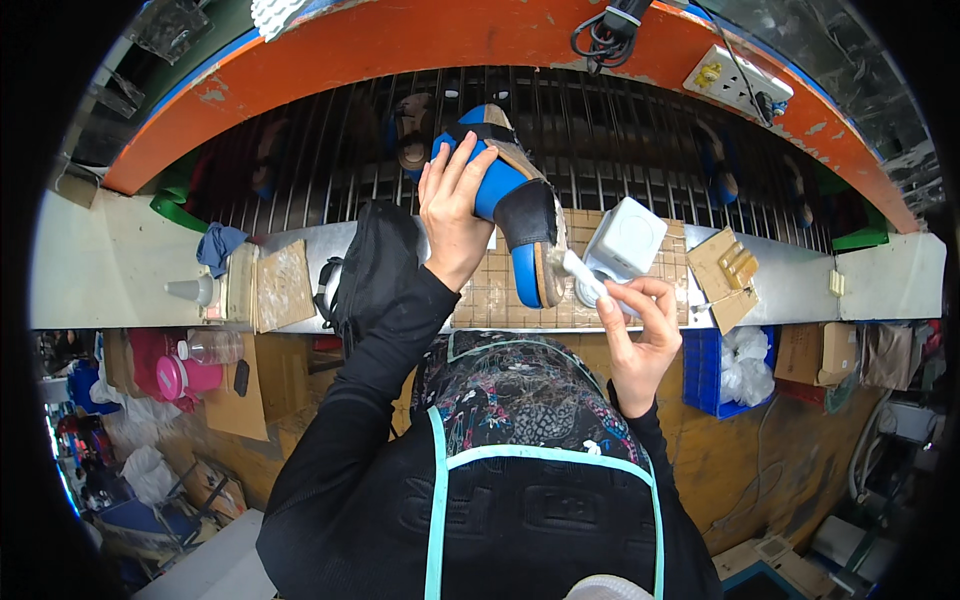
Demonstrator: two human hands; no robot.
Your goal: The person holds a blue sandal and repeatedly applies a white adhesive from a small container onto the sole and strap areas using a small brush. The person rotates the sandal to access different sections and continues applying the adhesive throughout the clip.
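Observation:
My left hand (457,210) is closed around a blue and black shoe upper (525,213), which is tilted with its pale, rough-edged underside toward the right. My right hand (642,335) pinches the white handle of a small brush (588,277). The brush's tip meets or nearly meets the shoe's lower edge; exactly where they touch is hard to make out. Just behind the brush stands a white square-bodied container (630,238). Brown, tape-marked cardboard (490,290) lies beneath the shoe and container.
Beyond the work ledge, metal bars (340,165) run across, with other shoes (412,130) among them. A black bag (378,262) sits left of my left wrist. Cardboard with tan blocks (738,268) lies to the right, above a blue crate (712,375). An orange beam (420,65) spans the far side.

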